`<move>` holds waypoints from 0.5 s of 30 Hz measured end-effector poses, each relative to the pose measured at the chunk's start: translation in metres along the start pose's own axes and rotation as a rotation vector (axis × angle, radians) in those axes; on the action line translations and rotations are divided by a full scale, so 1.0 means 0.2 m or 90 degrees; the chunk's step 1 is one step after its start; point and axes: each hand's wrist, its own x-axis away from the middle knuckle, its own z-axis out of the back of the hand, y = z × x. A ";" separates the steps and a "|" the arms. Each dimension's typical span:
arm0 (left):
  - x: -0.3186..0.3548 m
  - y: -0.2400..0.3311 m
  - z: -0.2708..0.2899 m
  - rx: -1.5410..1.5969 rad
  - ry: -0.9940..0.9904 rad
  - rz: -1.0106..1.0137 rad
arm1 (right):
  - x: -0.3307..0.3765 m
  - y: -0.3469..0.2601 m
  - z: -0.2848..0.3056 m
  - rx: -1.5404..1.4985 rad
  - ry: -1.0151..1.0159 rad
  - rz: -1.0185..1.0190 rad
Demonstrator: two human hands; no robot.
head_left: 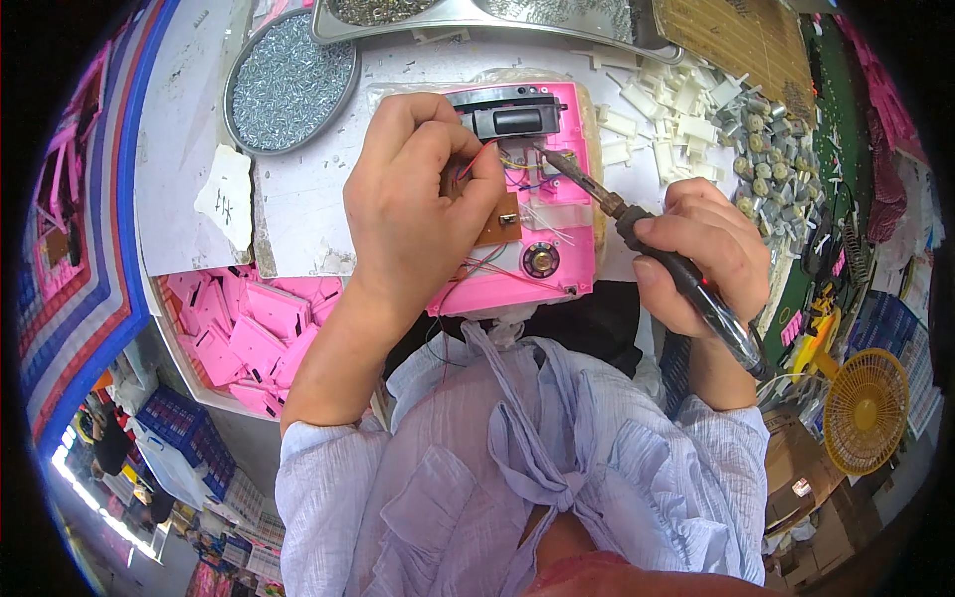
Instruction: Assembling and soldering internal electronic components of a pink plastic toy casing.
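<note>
A pink plastic housing (pixel 522 289) lies in front of me on a clear plastic bag, its inside facing up. In it sit a black part with a roller-like piece (pixel 517 120), a round speaker (pixel 540 260) and a brown circuit board (pixel 497 227), with thin loose wires around them. My left hand (pixel 423 189) is closed in a pinch over the housing's left side, and a thin red wire (pixel 486 148) comes out of its fingertips. In my right hand (pixel 706 254) I grip the black handle of a soldering iron (pixel 686 279); its tip points into the housing, close to the wires.
Silvery screws fill a round dish (pixel 291 82) at the far left. Metal trays (pixel 497 35) of small parts stand at the back. White plastic pieces (pixel 676 109) and small motors (pixel 776 149) lie to the right. Pink pieces (pixel 269 323) fill a box at the left.
</note>
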 end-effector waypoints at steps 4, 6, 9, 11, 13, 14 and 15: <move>0.00 0.00 -0.01 -0.004 0.005 0.006 | 0.01 0.00 0.01 0.000 0.018 0.005; 0.00 0.00 -0.01 -0.015 0.004 0.003 | 0.02 0.01 0.01 -0.003 0.024 0.008; 0.00 0.00 0.00 -0.021 0.002 -0.012 | 0.02 0.01 0.03 -0.002 0.027 0.007; 0.00 0.00 0.00 -0.023 -0.001 -0.016 | 0.03 0.01 0.03 -0.003 0.025 0.000; 0.00 0.01 0.00 -0.023 -0.006 -0.011 | 0.04 0.01 0.04 -0.002 0.024 -0.002; 0.00 0.01 0.00 -0.026 -0.007 -0.010 | 0.04 0.02 0.04 -0.001 0.023 -0.001; 0.00 0.01 0.00 -0.030 -0.009 -0.010 | 0.04 0.02 0.05 0.001 0.023 0.001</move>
